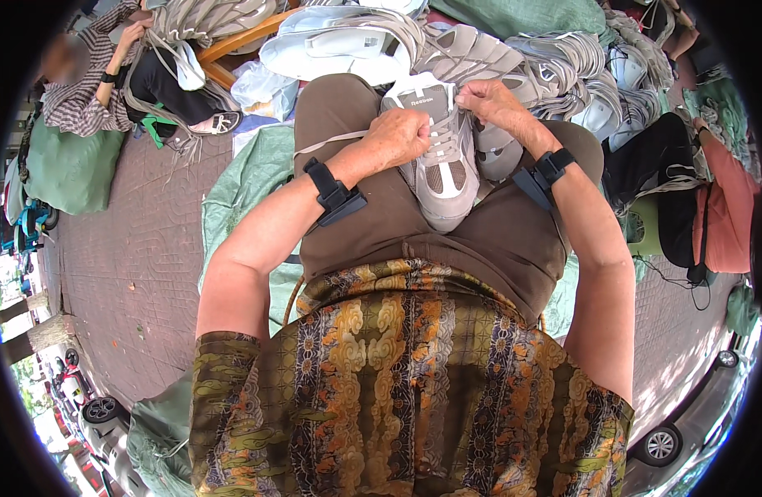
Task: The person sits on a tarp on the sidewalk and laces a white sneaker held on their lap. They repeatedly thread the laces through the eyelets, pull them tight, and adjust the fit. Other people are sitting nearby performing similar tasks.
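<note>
A grey-beige sneaker (447, 184) with white trim rests between my thighs, its toe pointing toward me and its tongue raised. Laces cross over its front. My left hand (399, 139) is closed in a fist at the left side of the lacing, gripping a shoelace (335, 138) whose loose length trails left over my thigh. On the other side of the tongue, my right hand (495, 109) pinches with thumb and forefinger at the upper eyelets. What sits between those fingertips is too small to make out. Another grey sneaker (499, 157) lies partly hidden beneath my right wrist.
Stacked shoe uppers (472, 58) and white-soled shoes (335, 45) pile up just beyond my knees. A green sheet (240, 186) spreads under me. One person (91, 91) sits at far left beside a green sack (74, 166); another, in a salmon top (725, 211), sits at right.
</note>
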Motion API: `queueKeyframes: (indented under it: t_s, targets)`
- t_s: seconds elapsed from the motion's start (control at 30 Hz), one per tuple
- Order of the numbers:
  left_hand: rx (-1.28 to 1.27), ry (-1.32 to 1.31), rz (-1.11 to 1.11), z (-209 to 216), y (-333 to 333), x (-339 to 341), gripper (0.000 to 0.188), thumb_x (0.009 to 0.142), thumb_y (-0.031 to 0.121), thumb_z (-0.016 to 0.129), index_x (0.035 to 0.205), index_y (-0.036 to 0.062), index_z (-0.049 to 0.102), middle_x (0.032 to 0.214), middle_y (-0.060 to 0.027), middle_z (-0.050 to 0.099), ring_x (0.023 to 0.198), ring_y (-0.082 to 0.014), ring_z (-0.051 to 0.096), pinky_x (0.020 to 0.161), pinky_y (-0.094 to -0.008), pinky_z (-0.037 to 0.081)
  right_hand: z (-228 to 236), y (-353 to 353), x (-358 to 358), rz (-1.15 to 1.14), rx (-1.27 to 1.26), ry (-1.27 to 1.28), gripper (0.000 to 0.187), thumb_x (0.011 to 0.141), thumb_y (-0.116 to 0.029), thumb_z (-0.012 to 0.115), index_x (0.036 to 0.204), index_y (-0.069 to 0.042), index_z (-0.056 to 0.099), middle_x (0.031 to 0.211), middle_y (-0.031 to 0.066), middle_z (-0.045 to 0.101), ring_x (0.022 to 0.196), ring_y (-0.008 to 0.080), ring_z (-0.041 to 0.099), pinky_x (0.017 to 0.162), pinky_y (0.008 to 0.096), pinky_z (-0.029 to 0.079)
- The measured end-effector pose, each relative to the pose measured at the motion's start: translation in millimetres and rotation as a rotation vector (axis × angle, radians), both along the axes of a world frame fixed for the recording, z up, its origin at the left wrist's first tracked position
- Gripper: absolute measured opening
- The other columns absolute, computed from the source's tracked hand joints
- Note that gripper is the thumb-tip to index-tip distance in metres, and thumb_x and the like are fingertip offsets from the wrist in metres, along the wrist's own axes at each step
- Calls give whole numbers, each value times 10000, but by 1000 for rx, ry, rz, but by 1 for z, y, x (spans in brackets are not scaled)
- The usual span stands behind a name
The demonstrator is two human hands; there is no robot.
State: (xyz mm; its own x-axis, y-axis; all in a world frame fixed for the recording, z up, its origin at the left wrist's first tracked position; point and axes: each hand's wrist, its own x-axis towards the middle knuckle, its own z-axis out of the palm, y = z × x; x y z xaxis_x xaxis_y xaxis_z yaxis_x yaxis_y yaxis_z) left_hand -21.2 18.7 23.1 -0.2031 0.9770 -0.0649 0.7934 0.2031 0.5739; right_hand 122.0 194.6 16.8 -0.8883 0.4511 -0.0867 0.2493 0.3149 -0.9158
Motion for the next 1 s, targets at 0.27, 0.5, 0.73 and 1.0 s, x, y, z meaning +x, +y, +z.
queueKeyframes:
  t_s: [0.27, 0.5, 0.73, 1.0]
  targets:
    - [-26, 2, 4, -1, 1, -2, 122, 721, 147, 586, 751, 32, 611, 772, -191, 633, 795, -369, 615, 725, -442, 486, 0, -14, -23, 110, 52, -43, 170, 920, -221, 541, 857, -66, 571, 685, -35, 496, 594, 59, 460, 541, 223, 405]
    - [-46, -43, 60, 9, -19, -6, 143, 736, 141, 567, 772, 5, 597, 778, -216, 623, 793, -384, 606, 717, -462, 476, -6, -14, -31, 166, 145, -33, 154, 920, -198, 528, 854, -61, 555, 677, -20, 497, 591, 71, 466, 552, 243, 407]
    - [81, -9, 20, 2, -22, -11, 123, 783, 113, 553, 854, 13, 553, 743, -205, 608, 781, -378, 605, 704, -469, 470, -1, -6, -13, 52, 15, -8, 142, 897, -192, 548, 838, -63, 540, 680, -15, 496, 600, 71, 464, 541, 237, 399]
    - [289, 304, -11, 14, -42, -12, 247, 774, 82, 586, 996, 42, 485, 795, -151, 585, 724, -376, 610, 664, -472, 482, 49, 17, 46, 113, 804, -89, 166, 769, -78, 615, 896, -25, 522, 732, 106, 554, 664, 263, 559, 588, 352, 452]
